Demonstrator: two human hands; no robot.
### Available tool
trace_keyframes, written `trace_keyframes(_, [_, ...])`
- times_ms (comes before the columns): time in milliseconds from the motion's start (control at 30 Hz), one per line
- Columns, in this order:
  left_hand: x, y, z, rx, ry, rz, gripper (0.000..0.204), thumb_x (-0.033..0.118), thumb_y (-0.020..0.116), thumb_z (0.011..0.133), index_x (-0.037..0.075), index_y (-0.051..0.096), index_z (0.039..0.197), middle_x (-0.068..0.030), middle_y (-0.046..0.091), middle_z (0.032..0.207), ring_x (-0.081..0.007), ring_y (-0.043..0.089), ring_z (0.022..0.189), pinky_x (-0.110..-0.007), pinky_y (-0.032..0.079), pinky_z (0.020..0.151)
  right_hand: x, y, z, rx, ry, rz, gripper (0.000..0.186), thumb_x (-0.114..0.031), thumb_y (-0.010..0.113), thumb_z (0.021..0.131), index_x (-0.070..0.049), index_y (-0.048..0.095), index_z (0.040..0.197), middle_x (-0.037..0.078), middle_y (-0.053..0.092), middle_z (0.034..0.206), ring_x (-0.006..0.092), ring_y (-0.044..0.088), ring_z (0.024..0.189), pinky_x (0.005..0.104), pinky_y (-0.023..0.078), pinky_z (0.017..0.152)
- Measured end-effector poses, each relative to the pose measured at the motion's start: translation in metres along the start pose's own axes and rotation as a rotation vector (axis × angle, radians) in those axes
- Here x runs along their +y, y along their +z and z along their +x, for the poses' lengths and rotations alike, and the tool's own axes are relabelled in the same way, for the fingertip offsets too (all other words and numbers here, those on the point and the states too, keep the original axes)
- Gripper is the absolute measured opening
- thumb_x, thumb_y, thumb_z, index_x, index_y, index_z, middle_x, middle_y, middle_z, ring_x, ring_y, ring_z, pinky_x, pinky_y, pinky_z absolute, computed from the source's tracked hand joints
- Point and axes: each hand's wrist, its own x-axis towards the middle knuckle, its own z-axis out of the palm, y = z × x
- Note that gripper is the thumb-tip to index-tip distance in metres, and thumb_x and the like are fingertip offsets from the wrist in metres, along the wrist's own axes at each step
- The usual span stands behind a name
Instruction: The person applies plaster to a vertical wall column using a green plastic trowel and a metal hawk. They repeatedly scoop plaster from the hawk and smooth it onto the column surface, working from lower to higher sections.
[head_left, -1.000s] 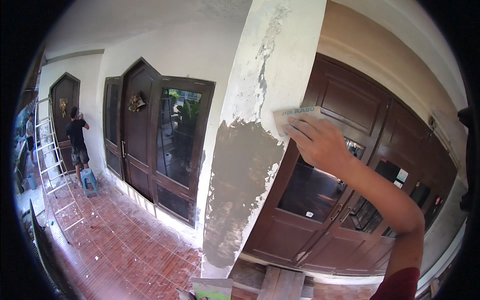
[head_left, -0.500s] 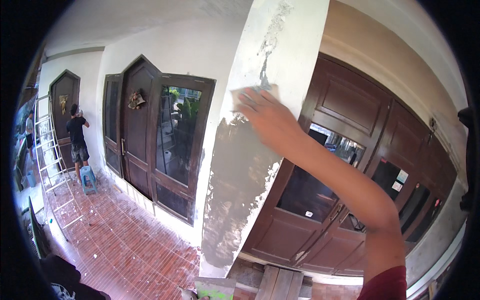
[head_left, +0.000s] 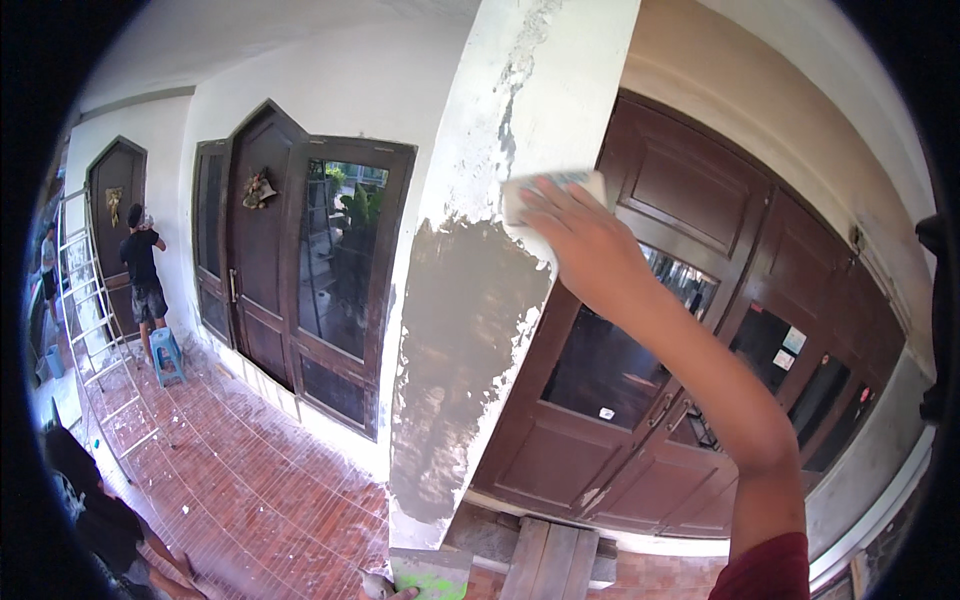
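My right hand [head_left: 575, 225] presses a pale rectangular sheet [head_left: 520, 197], which looks like sandpaper, to the white pillar [head_left: 570, 90]. Its fingers lie over the sheet, near the pillar's right edge. Just below is a patch of grey-brown filler [head_left: 460, 330] with ragged, flaking borders. A rough grey streak [head_left: 518, 75] runs up the pillar above the hand. At the bottom edge, my left hand [head_left: 404, 594] shows only a few fingertips, at the side of a flat grey board [head_left: 430, 562] with green smears. A rounded grey piece [head_left: 376, 584] beside them is too cut off to name.
Brown double doors [head_left: 600, 470] stand right of the pillar, with a wooden bench [head_left: 550, 560] below. Left are another dark door [head_left: 265, 240], a ladder [head_left: 105, 330], a person [head_left: 143, 265] beside a blue stool [head_left: 168, 358], and another person [head_left: 100, 510] in black. Pale debris litters the red floor [head_left: 250, 470].
My right hand and the sheet have slid right across the pillar to its right edge. The view has shifted slightly right. The person in black at lower left shows more, an arm reaching down.
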Motion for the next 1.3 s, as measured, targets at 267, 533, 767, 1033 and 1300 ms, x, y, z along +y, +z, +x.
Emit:
trace_keyframes(267, [0.006,-0.007,-0.010,0.124,-0.008,0.039,0.033,-0.003,0.070,0.078,0.000,0.058,0.109,-0.0077,0.063,0.091,-0.0180,0.062,0.074,-0.029,0.049,0.056,0.015,0.025,0.042,0.174,-0.029,0.002,0.034,0.005,0.052,0.082,-0.003,0.063,0.112,0.011,0.056,0.135,0.0273,0.048,0.130,0.0401,0.038,0.111])
trace_keyframes(533, [0.002,0.006,-0.015,0.096,0.031,0.038,0.033,-0.002,0.071,0.077,0.000,0.059,0.108,-0.0075,0.063,0.096,-0.0199,0.062,0.086,-0.033,0.051,0.073,0.058,-0.002,0.176,0.094,0.207,-0.094,0.047,0.005,0.052,0.083,-0.014,0.061,0.125,0.012,0.059,0.127,0.0307,0.061,0.110,0.0417,0.054,0.090])
trace_keyframes(767, [-0.010,-0.002,-0.021,0.099,-0.019,0.011,0.033,-0.002,0.071,0.077,-0.001,0.059,0.108,-0.0091,0.065,0.097,-0.0197,0.064,0.084,-0.033,0.053,0.069,0.057,0.004,0.177,0.085,0.003,-0.257,0.045,0.003,0.053,0.083,-0.005,0.056,0.128,0.016,0.056,0.133,0.0344,0.061,0.111,0.0430,0.055,0.089])
trace_keyframes(1033, [0.003,0.000,-0.028,0.172,0.000,0.040,0.028,0.002,0.073,0.078,0.000,0.058,0.102,-0.0083,0.063,0.087,-0.0179,0.061,0.065,-0.030,0.049,0.052,0.031,0.001,0.153,-0.093,-0.046,-0.291,0.045,0.004,0.048,0.088,-0.007,0.053,0.131,0.017,0.048,0.142,0.0349,0.049,0.128,0.0422,0.051,0.098])
trace_keyframes(1300, [0.011,0.010,-0.038,0.199,0.022,0.051,0.026,0.004,0.075,0.077,0.002,0.058,0.097,-0.0067,0.060,0.080,-0.0164,0.057,0.055,-0.029,0.045,0.043,0.002,0.040,0.114,0.094,-0.089,-0.010,0.024,-0.009,0.055,0.087,-0.001,0.065,0.107,0.017,0.061,0.123,0.0307,0.054,0.123,0.0415,0.041,0.104])
